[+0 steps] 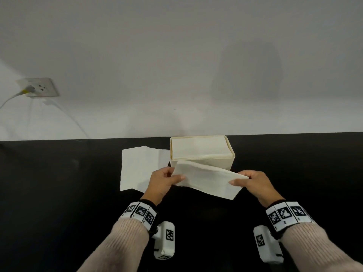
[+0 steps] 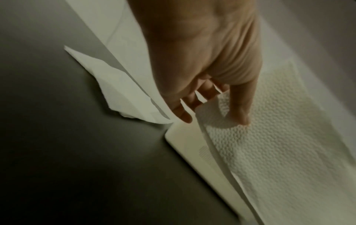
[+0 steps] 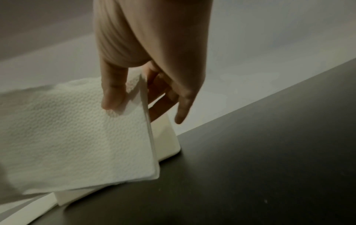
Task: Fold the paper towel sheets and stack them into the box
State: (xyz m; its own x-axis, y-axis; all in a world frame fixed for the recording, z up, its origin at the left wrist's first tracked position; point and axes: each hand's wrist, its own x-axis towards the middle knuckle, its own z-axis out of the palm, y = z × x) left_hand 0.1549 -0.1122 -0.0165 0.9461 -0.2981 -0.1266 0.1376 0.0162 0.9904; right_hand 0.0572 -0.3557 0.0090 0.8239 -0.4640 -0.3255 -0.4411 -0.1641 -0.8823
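A folded white paper towel sheet (image 1: pixel 206 178) hangs in the air just in front of the cream box (image 1: pixel 202 163). My left hand (image 1: pixel 167 178) pinches its left end between thumb and fingers, and my right hand (image 1: pixel 249 180) pinches its right end. The box stands at the back of the black table and holds a stack of folded sheets (image 1: pixel 199 147) up to its rim. In the left wrist view the thumb (image 2: pixel 240 109) presses on the embossed sheet (image 2: pixel 269 152). The right wrist view has the sheet (image 3: pixel 80 137) held above the box corner (image 3: pixel 167 143).
An unfolded paper towel sheet (image 1: pixel 140 167) lies flat on the black table (image 1: pixel 59 183) left of the box. A grey wall rises right behind the table, with a socket and white cables (image 1: pixel 39 89) at the far left.
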